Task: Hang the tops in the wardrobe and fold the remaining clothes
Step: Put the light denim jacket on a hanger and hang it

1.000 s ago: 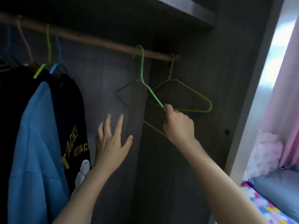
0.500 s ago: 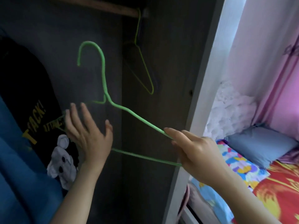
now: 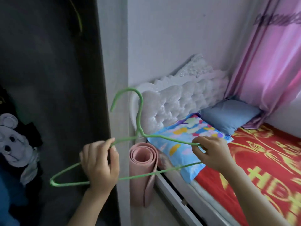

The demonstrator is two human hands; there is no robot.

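A green hanger point(image 3: 138, 124) was held clear of the wardrobe point(image 3: 48, 79), in front of its pale side panel. Its hook stood up at twelve o'clock, with the tip curling down toward nine. The left hand point(image 3: 99, 163), at about seven o'clock in the view, had its fingers curled round the hanger's left shoulder wire, thumb and forefinger closing on it just below the neck. From there the wire ran behind the hand to the bent corner at eight o'clock of it, and the bottom bar passed out of sight behind the palm. The right hand point(image 3: 211, 152), at four o'clock, pinched the outer end of the right shoulder wire between thumb and fingertips. The bottom bar ran in under its curled fingers, and whether they gripped it too could not be told. A rolled pink mat point(image 3: 143, 160) stood behind the bar, between the hands. A black top with a mouse print point(image 3: 11, 144) hung in the wardrobe at nine o'clock.
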